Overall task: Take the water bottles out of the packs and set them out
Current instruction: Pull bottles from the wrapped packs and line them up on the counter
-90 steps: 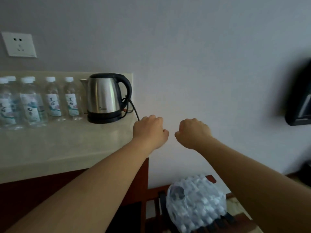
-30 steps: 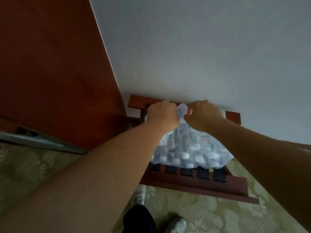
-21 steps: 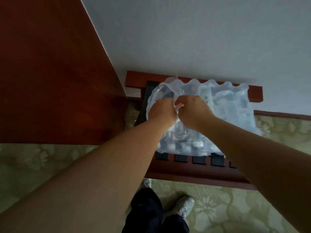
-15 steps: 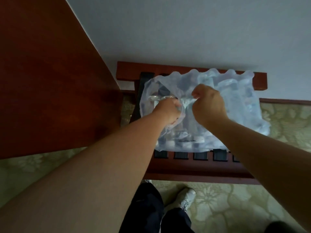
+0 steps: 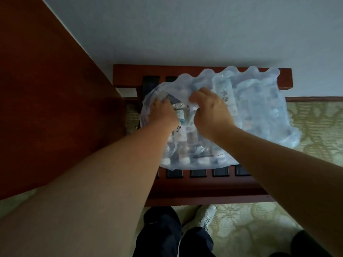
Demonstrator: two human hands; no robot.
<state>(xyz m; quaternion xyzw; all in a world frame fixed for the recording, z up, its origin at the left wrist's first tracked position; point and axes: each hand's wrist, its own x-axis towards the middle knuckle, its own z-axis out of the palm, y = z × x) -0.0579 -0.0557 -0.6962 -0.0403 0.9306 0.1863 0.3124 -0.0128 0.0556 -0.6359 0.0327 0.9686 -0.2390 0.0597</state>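
A shrink-wrapped pack of water bottles (image 5: 259, 112) lies on a low dark-red slatted wooden rack (image 5: 204, 190) against the wall. Its clear plastic wrap is torn open at the left end. My right hand (image 5: 209, 112) grips the torn edge of the wrap and holds it up. My left hand (image 5: 163, 114) reaches into the opening among the bottles; its fingers are hidden under the wrap. Labelled bottles (image 5: 182, 127) show through the opening between my hands.
A dark-red cabinet side (image 5: 55, 101) stands close on the left of the rack. The grey wall (image 5: 204, 30) is right behind it. Patterned greenish carpet (image 5: 241, 225) covers the floor, with my legs and a shoe (image 5: 206, 217) below the rack.
The view dropped from the counter to the pack on the rack. Both hands took hold of the wrap and pulled the tear wider; the left hand now reaches inside.
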